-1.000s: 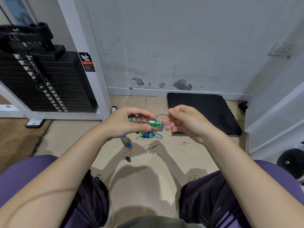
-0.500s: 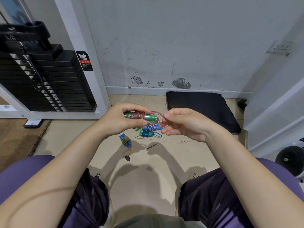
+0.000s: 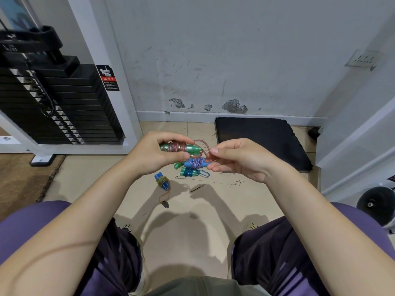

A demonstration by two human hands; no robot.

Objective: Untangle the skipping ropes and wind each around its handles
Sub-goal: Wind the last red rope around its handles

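Left hand (image 3: 154,155) is gripping the green handles (image 3: 181,148); your right hand (image 3: 235,161), at 3 o'clock, is pinching the pink rope (image 3: 203,146) tail; three wound bundles (image 3: 192,167) are lying on the floor (image 3: 192,242).

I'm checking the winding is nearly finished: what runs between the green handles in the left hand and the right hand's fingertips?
In the head view, only a short pinkish rope loop spans from the green handles in the left hand to the right hand.

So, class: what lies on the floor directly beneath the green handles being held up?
Below the green handles, a blue bundle and a teal bundle lie on the tiles. The right hand covers the blue bundle's far end.
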